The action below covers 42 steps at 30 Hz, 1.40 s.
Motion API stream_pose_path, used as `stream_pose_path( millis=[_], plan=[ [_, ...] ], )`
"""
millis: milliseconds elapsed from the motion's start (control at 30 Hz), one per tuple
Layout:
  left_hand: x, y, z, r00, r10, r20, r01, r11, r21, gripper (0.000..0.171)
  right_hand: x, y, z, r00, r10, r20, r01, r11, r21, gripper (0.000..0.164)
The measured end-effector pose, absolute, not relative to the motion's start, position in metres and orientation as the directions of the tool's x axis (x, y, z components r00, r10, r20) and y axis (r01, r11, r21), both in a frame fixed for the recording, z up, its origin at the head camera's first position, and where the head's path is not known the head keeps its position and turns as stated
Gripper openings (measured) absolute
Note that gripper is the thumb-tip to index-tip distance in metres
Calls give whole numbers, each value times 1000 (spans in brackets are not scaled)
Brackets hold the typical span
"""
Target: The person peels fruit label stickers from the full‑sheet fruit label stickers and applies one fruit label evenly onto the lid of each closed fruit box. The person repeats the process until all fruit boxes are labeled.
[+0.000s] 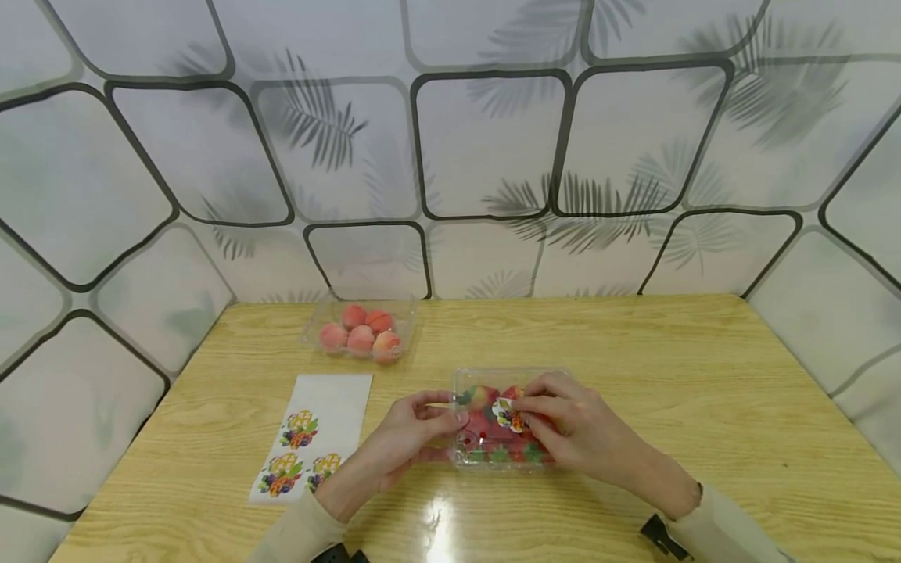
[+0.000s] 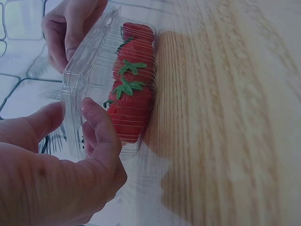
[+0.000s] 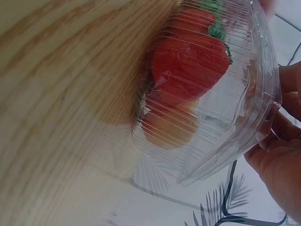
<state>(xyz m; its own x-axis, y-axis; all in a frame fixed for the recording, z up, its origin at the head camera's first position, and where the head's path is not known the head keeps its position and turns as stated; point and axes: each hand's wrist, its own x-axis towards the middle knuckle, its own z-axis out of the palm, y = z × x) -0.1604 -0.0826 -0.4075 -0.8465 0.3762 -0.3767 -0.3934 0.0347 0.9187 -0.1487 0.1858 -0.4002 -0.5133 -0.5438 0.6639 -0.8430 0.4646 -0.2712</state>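
A clear plastic fruit box (image 1: 461,383) with a closed-down lid stands on the table in front of me. Red strawberries (image 3: 188,66) with green leaves fill its lower part. My left hand (image 1: 397,438) grips the box's left end, its thumb on the lid and a finger along the side wall (image 2: 96,89). Over the lid, my right hand (image 1: 580,426) pinches a round fruit-print sticker (image 1: 504,413) between thumb and fingers. The right wrist view shows that hand (image 3: 280,165) right at the lid's edge; the sticker is hidden there.
Behind and left is another clear box (image 1: 310,332) holding several peaches (image 1: 360,340). A white sticker sheet (image 1: 334,403) lies left of my left hand, with fruit stickers (image 1: 299,428) on it. Patterned wall panels (image 1: 486,258) border the wooden table (image 1: 669,375).
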Motion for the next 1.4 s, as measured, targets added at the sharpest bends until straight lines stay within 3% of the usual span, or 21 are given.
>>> stream_pose_path(
  millis=[367,1400],
  plan=[
    [-161,-83,-408,-846,383,-370,-384,43,922,65,-149,186,-404,-549,-548,631,-810,535,-240,31],
    [-161,-84,-410,-844,394,-364,-387,20,922,63,-153,188,-407,-568,-548,614,-786,584,-205,35]
  ],
)
